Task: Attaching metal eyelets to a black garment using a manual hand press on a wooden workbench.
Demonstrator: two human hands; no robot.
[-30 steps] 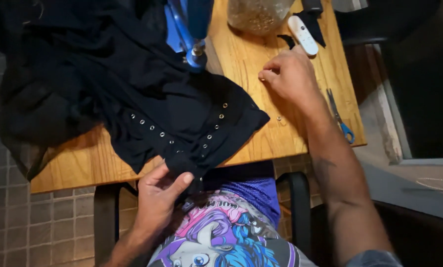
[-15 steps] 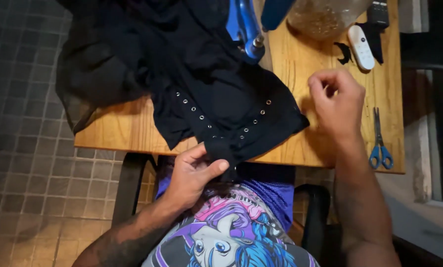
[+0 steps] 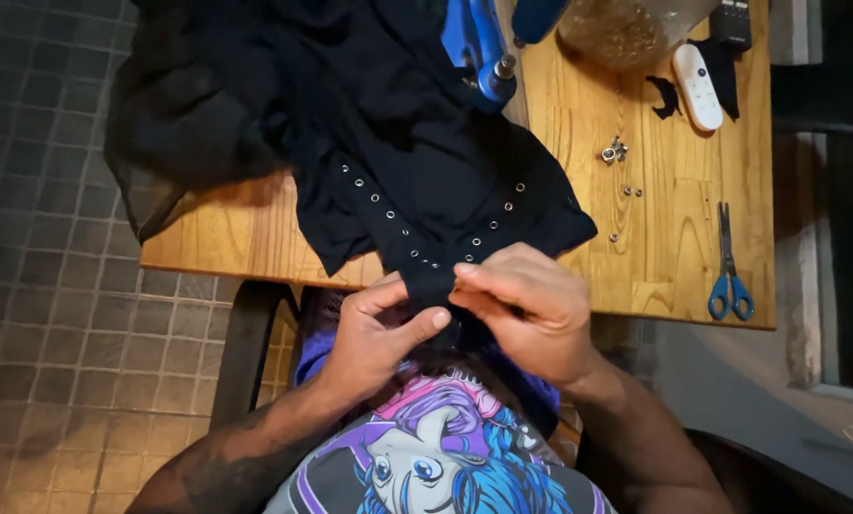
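Observation:
A black garment [image 3: 350, 143] with rows of small metal eyelets is spread over a wooden table [image 3: 674, 247], one end hanging off the near edge. My left hand [image 3: 374, 333] pinches that hanging end from the left. My right hand [image 3: 526, 309] grips the same end from the right, fingers closed over the fabric. Both hands meet just below the table's edge, above my lap. A few loose metal eyelets [image 3: 615, 152] lie on the wood beyond my right hand.
Blue-handled scissors [image 3: 728, 276] lie near the table's right edge. A white remote [image 3: 699, 86], a glass jar [image 3: 626, 33] and a blue tool [image 3: 484, 48] sit at the far side. Grey tiled floor [image 3: 46, 286] lies to the left.
My right hand has come back from the loose eyelets on the table to the garment's hanging end, joining my left hand there. The view has shifted left.

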